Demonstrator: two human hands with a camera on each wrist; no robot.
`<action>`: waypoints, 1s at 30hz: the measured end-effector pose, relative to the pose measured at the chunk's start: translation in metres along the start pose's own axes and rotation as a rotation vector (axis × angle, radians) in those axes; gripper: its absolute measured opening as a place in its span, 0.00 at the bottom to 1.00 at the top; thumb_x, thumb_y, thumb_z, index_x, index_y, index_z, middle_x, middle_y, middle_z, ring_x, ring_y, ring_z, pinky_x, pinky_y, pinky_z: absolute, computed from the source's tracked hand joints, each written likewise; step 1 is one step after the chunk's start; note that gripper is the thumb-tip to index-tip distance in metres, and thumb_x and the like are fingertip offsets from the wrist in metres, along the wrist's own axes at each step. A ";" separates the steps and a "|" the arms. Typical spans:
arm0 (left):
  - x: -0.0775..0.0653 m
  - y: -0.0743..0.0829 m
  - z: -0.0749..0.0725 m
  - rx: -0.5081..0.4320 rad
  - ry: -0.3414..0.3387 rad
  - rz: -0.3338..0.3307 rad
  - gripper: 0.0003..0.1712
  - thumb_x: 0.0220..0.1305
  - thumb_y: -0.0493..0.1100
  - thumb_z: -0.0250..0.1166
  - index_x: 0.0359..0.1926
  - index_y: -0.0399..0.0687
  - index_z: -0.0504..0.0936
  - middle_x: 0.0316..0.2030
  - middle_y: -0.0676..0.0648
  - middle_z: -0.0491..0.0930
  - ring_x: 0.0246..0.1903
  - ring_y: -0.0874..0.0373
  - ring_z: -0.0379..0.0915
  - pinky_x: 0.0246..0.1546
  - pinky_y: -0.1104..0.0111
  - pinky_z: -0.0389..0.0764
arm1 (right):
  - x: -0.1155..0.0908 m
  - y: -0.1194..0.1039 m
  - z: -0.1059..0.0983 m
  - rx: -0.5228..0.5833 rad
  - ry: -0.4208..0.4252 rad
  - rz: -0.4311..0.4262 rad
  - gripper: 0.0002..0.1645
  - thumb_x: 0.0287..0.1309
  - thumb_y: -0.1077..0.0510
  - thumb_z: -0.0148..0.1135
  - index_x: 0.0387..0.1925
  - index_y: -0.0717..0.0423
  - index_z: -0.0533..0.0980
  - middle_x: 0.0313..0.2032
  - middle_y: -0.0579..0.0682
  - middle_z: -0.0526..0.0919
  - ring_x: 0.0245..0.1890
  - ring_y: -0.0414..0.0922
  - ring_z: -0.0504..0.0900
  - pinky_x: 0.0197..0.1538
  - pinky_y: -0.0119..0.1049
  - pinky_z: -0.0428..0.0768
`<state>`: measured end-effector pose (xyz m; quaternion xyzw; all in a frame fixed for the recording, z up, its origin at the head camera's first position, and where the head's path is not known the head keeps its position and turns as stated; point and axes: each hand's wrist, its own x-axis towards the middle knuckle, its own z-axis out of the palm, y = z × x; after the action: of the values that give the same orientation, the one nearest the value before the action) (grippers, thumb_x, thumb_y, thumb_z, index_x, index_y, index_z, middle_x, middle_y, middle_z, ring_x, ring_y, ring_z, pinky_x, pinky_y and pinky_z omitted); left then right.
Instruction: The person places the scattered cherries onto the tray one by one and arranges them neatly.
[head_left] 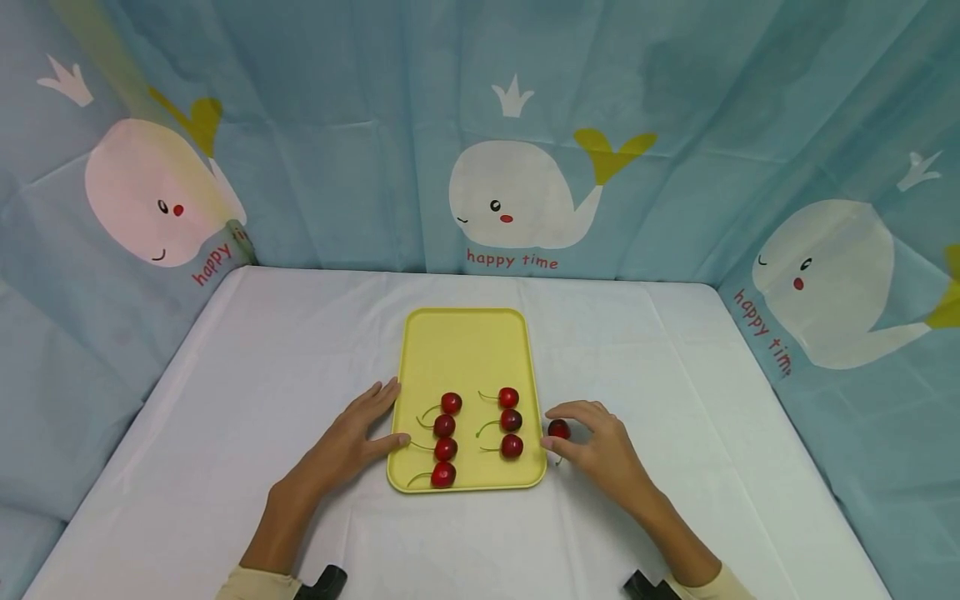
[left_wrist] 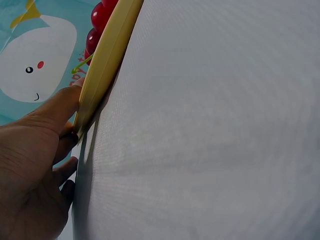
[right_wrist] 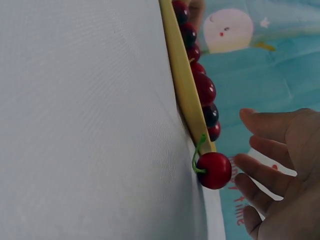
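My left hand (head_left: 348, 437) rests at the left edge of a yellow tray (head_left: 467, 350); its thumb lies over the rim and the other fingers reach along that side. The left wrist view has this hand (left_wrist: 35, 155) against the rim. On the tray, several dark red cherries (head_left: 446, 450) stand in a left column, and three more cherries (head_left: 511, 421) form a right column. Beside the tray's right edge, a single stemmed cherry (right_wrist: 215, 171) lies on the cloth. My right hand (head_left: 600, 442) is around it, thumb and fingers spread, with a gap before the fingertips (right_wrist: 242, 159).
A white cloth (head_left: 675, 375) covers the table. Blue curtains (head_left: 337, 167) printed with whales stand along the back and both sides. A black strap mount (head_left: 322, 583) sits at the left wrist, another black mount (head_left: 648, 586) at the right.
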<state>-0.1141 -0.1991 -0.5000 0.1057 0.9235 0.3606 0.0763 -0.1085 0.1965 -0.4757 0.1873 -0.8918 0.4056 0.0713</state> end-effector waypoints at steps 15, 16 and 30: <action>0.000 0.000 0.000 0.002 0.002 0.004 0.53 0.66 0.58 0.75 0.83 0.47 0.60 0.83 0.45 0.57 0.83 0.38 0.45 0.77 0.37 0.57 | -0.003 0.008 -0.003 -0.033 -0.072 0.106 0.21 0.57 0.65 0.78 0.52 0.49 0.88 0.52 0.38 0.89 0.55 0.45 0.82 0.59 0.52 0.81; 0.000 0.000 0.000 0.002 0.002 0.004 0.53 0.66 0.58 0.75 0.83 0.47 0.60 0.83 0.45 0.57 0.83 0.38 0.45 0.77 0.37 0.57 | -0.004 0.009 -0.003 -0.037 -0.071 0.110 0.20 0.57 0.66 0.78 0.52 0.50 0.88 0.52 0.38 0.89 0.55 0.45 0.82 0.59 0.52 0.82; 0.000 0.000 -0.001 -0.003 0.000 0.005 0.53 0.67 0.59 0.74 0.83 0.47 0.59 0.83 0.46 0.57 0.83 0.38 0.45 0.77 0.36 0.56 | -0.010 0.017 -0.009 -0.082 -0.085 0.168 0.20 0.55 0.62 0.81 0.50 0.49 0.89 0.47 0.39 0.89 0.52 0.44 0.82 0.57 0.50 0.82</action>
<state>-0.1141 -0.1995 -0.4994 0.1077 0.9228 0.3621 0.0756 -0.1061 0.2158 -0.4841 0.1259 -0.9224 0.3651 0.0067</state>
